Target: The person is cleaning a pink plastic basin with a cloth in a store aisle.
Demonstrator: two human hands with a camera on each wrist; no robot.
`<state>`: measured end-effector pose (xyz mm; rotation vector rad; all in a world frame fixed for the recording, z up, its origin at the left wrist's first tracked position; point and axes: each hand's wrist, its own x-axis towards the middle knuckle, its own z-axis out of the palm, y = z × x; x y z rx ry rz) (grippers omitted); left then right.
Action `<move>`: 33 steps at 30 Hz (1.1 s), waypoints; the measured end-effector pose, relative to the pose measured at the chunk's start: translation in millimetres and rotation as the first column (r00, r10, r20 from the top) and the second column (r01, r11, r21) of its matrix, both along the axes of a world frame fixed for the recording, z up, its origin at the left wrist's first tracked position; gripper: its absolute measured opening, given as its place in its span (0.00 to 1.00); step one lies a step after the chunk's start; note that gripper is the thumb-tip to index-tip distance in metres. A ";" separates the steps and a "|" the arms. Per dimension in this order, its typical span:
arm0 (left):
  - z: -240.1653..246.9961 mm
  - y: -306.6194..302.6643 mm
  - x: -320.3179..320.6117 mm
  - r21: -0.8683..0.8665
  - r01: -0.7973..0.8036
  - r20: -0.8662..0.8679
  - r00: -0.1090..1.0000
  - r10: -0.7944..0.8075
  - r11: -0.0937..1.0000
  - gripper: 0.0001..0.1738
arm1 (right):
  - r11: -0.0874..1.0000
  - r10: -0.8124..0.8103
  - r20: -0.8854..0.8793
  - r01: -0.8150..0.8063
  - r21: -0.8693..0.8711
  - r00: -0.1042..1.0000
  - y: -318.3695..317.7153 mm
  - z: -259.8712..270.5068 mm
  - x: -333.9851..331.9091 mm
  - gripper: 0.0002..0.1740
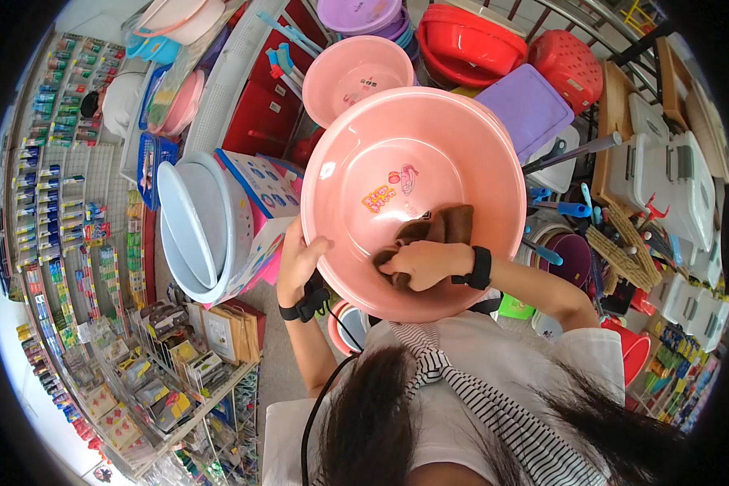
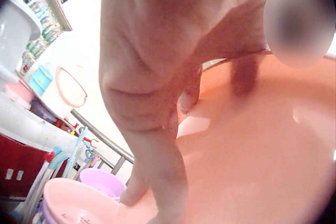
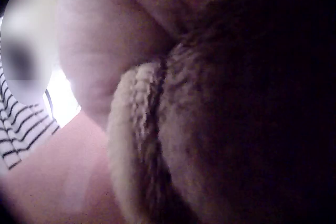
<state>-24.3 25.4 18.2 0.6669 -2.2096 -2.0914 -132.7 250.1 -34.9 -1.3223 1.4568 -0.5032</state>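
A large pink plastic basin (image 1: 332, 206) with printed cartoon marks on its bottom is held in front of the body. My left hand (image 1: 301, 257) grips its rim at the left, the thumb lying over the edge; the left wrist view shows that hand (image 2: 152, 77) against the basin's smooth wall (image 2: 252, 155). Inside the basin, at the lower right, my right hand (image 1: 431, 264) holds a bunched brown cloth (image 1: 454, 224). Up close in the right wrist view, the cloth (image 3: 220, 119) looks fuzzy with a thick hem, and its folds hide the fingertips.
A smaller pink basin (image 1: 352, 69), red basins (image 1: 470, 40) and a purple lid (image 1: 526, 109) lie beyond the large basin. Pale blue tubs (image 1: 194, 227) stand at the left before packed shelves (image 1: 65, 211). Mop handles (image 1: 579, 150) and white storage boxes (image 1: 664, 182) crowd the right.
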 end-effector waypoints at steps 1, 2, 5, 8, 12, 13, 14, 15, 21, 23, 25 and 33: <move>0.0 -0.8 -1.1 0.001 0.002 0.001 1.000 -0.002 1.000 0.31 | 0.987 -0.039 -0.020 0.035 -0.157 0.999 -6.3 -8.8 7.8 0.24; -0.2 -2.0 -2.7 -0.005 0.026 0.001 1.000 -0.026 1.000 0.31 | 0.987 -0.040 -0.019 0.036 -0.157 0.999 -6.7 -12.9 10.9 0.24; 4.2 -0.5 -8.1 -0.024 0.052 -0.005 0.999 -0.052 0.998 0.31 | 0.955 -0.080 -0.062 0.058 -0.292 0.995 -9.3 -16.3 13.1 0.23; 5.6 2.2 -8.0 -0.029 0.041 -0.007 0.999 -0.041 0.999 0.31 | 0.999 0.048 -0.195 -0.048 0.000 0.980 4.9 2.0 3.0 0.15; -2.3 -4.2 -6.3 -0.001 0.062 -0.039 0.997 -0.062 0.998 0.30 | 0.995 0.090 -0.469 -0.056 0.086 0.879 33.2 2.0 -11.4 0.10; -0.4 -2.5 -6.4 -0.001 0.063 -0.039 0.997 -0.063 0.998 0.30 | 0.995 0.089 -0.469 -0.055 0.086 0.879 38.8 4.4 -16.8 0.10; 2.9 1.0 -6.8 0.005 0.027 -0.030 0.999 -0.027 1.000 0.29 | 0.988 0.122 -0.584 -0.044 0.145 0.803 43.8 7.1 -23.9 0.09; 4.6 2.8 -7.3 0.010 -0.010 -0.022 1.000 0.010 1.000 0.28 | 0.979 0.159 -0.686 -0.024 0.202 0.710 47.4 7.5 -31.0 0.09; 9.3 4.0 -10.7 -0.004 0.043 -0.035 0.998 -0.043 0.999 0.28 | 0.952 0.146 -0.902 0.190 0.239 0.406 43.7 4.5 -63.4 0.05; 6.3 6.6 -13.1 0.000 0.050 -0.055 0.997 -0.050 0.999 0.29 | 0.960 0.193 -0.913 0.125 0.252 0.359 45.4 -4.6 -65.7 0.04; 2.9 9.6 -15.2 0.001 0.051 -0.070 0.996 -0.051 0.999 0.29 | 0.963 0.236 -0.920 0.053 0.265 0.312 45.4 -12.8 -68.6 0.05; 3.4 12.8 -27.6 -0.023 0.130 -0.016 0.991 -0.130 0.991 0.29 | 0.952 0.270 -0.206 -0.229 0.202 0.940 34.0 -56.1 -31.6 0.16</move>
